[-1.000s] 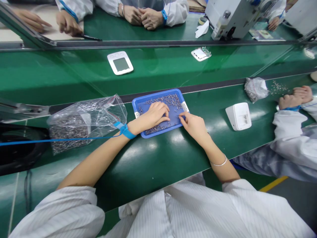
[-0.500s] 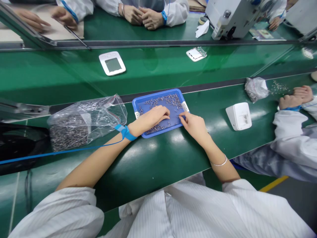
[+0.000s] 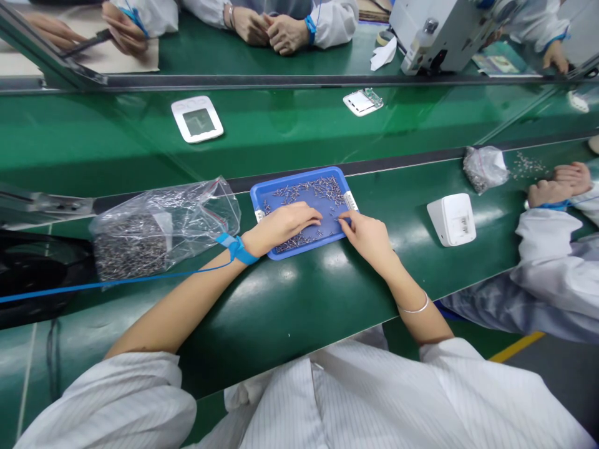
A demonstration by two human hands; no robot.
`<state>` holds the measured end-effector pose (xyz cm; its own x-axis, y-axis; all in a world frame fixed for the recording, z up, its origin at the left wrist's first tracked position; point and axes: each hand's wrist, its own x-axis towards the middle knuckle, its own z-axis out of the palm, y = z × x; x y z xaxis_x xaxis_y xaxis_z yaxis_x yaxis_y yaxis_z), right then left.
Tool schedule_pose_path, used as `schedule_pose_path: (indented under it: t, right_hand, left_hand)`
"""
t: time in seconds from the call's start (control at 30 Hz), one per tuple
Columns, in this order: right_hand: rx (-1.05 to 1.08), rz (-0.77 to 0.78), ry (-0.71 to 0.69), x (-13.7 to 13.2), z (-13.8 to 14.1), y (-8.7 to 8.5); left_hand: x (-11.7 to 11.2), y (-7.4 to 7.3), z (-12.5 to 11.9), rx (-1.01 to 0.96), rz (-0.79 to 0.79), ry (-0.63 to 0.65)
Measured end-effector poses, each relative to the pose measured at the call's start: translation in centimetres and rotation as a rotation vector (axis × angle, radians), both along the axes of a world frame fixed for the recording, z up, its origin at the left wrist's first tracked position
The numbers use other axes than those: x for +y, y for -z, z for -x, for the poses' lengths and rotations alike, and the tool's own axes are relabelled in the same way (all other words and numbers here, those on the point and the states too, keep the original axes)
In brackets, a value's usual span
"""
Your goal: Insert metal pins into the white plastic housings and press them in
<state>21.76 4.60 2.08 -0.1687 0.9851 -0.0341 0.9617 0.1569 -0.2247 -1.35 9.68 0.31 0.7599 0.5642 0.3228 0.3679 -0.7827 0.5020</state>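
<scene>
A shallow blue tray [image 3: 309, 250] holds many small metal screws [image 3: 327, 187], heaped along its far side and near-left corner. My left hand [image 3: 285, 223] reaches over the tray's left half, palm down, fingers together and pointing right, thumb close beneath; anything between the tips is hidden. At the tray's right edge my right hand [image 3: 369, 238] pinches a tiny screw [image 3: 336, 219] between thumb and forefinger. The two hands' fingertips are a short gap apart. A blue wrist strap [image 3: 238, 249] with a cord circles my left wrist.
A clear plastic bag [image 3: 135, 243] full of screws lies left of the tray. To the right stand a white plastic housing [image 3: 452, 219] and a smaller bag [image 3: 484, 168]. White device parts [image 3: 197, 120] lie on the green belt beyond. Co-workers' hands [image 3: 561, 182] rest nearby.
My left fingers have straightened toward the right; my right hand has barely moved. The white device parts on the belt have shifted left. At far left, a co-worker's hand has raised a dark tool.
</scene>
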Motion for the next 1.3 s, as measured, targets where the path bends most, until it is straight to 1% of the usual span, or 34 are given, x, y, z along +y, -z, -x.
schedule_pose_path:
  t: [0.2, 0.33, 0.5, 0.57, 0.63, 0.73, 0.87, 0.93, 1.0, 1.07, 1.13, 1.2, 1.3]
  right_hand:
    - [0.004, -0.005, 0.001, 0.0, 0.0, 0.0]
    - [-0.001, -0.001, 0.004, 0.0, 0.0, 0.1]
    - [0.003, -0.004, 0.003, 0.0, -0.1, 0.3]
    - [0.004, -0.006, 0.002, 0.1, -0.1, 0.4]
    - [0.006, -0.009, 0.001, 0.0, -0.1, 0.5]
    - [0.001, -0.011, -0.002, 0.0, -0.1, 0.5]
    - [-0.001, -0.015, 0.001, 0.0, -0.1, 0.4]
    - [0.002, -0.018, 0.004, 0.0, -0.1, 0.4]
    - [0.004, -0.022, 0.003, 0.0, -0.1, 0.5]
    - [0.002, -0.026, 0.001, 0.0, -0.2, 0.6]
    - [-0.002, -0.028, 0.000, 0.0, -0.2, 0.7]
    - [-0.001, -0.025, -0.002, 0.0, -0.2, 0.7]
    - [-0.001, -0.016, 0.002, 0.0, -0.2, 0.6]
  left_hand:
    - [0.3, 0.6, 0.1, -0.023, -0.034, 0.014]
    - [0.4, 0.8, 0.1, -0.012, -0.019, 0.019]
    - [0.6, 1.0, 0.0, -0.067, -0.015, -0.028]
    - [0.7, 1.1, -0.1, -0.113, -0.039, -0.081]
    - [0.8, 1.1, -0.2, -0.140, -0.039, -0.172]
    - [0.8, 0.6, -0.3, -0.158, -0.024, -0.353]
    - [0.7, 0.2, -0.1, -0.160, -0.055, -0.575]
    - [0.9, 0.2, 0.1, -0.179, -0.033, -0.645]
    - [1.1, 0.5, 0.4, -0.221, 0.020, -0.699]
    - [1.4, 0.7, 0.7, -0.260, 0.072, -0.745]
    - [1.7, 1.0, 1.0, -0.263, 0.110, -0.754]
    - [2.0, 1.0, 1.2, -0.240, 0.140, -0.731]
    - [2.6, 0.9, 1.7, -0.218, 0.200, -0.665]
